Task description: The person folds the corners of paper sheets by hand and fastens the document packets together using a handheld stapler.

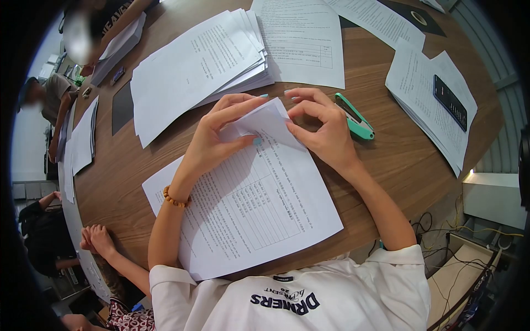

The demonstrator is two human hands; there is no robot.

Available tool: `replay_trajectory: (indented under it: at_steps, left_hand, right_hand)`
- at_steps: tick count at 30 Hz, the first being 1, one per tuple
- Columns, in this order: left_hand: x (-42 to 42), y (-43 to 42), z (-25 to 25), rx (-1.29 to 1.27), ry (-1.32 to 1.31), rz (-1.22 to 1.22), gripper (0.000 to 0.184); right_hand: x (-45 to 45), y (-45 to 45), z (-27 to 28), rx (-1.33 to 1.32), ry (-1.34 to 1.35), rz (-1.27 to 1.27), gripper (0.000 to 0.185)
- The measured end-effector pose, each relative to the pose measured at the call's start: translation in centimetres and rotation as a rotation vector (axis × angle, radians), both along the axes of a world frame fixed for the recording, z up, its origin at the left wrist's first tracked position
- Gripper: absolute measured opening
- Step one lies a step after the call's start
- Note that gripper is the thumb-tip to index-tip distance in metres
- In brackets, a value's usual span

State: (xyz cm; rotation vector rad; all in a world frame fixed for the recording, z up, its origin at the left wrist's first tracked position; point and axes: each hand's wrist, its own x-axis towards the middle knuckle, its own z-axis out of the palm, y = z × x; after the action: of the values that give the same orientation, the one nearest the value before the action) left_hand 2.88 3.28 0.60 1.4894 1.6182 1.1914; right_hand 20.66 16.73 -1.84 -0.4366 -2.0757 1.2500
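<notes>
Printed sheets (243, 209) lie on the wooden table in front of me, their far corner lifted and bent up. My left hand (221, 129), with a beaded bracelet at the wrist, pinches this raised corner between thumb and fingers. At the corner's right edge, my right hand (326, 124) has its thumb against the paper and its fingers curled. A green stapler (356, 118) rests on the table just right of my right hand, not held.
Beyond my hands is a thick paper stack (193, 66), with more sheets (301, 41) beside it. At the right, a black phone (450, 103) lies on papers (411, 94). A tape roll (419, 18) is at the far right. Other people sit along the left.
</notes>
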Motion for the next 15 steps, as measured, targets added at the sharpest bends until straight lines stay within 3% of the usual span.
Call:
replay_trajectory:
  at_steps: [3, 5, 8, 12, 15]
  left_hand:
    - [0.3, 0.1, 0.4, -0.005, -0.018, 0.016, 0.063]
    - [0.5, 0.2, 0.4, -0.018, -0.028, 0.065, 0.051]
    - [0.5, 0.2, 0.5, -0.015, -0.025, 0.073, 0.039]
    - [-0.1, 0.2, 0.0, -0.007, 0.058, 0.002, 0.032]
    - [-0.1, 0.1, 0.1, -0.035, 0.033, 0.012, 0.029]
  right_hand:
    - [-0.2, -0.4, 0.8, -0.025, 0.004, -0.081, 0.019]
    - [-0.3, -0.5, 0.9, -0.026, 0.077, -0.189, 0.022]
    - [0.0, 0.1, -0.1, 0.141, 0.091, -0.057, 0.020]
    - [0.0, 0.4, -0.6, 0.150, 0.049, 0.021, 0.020]
    - [0.2, 0.2, 0.0, 0.008, 0.068, -0.055, 0.025]
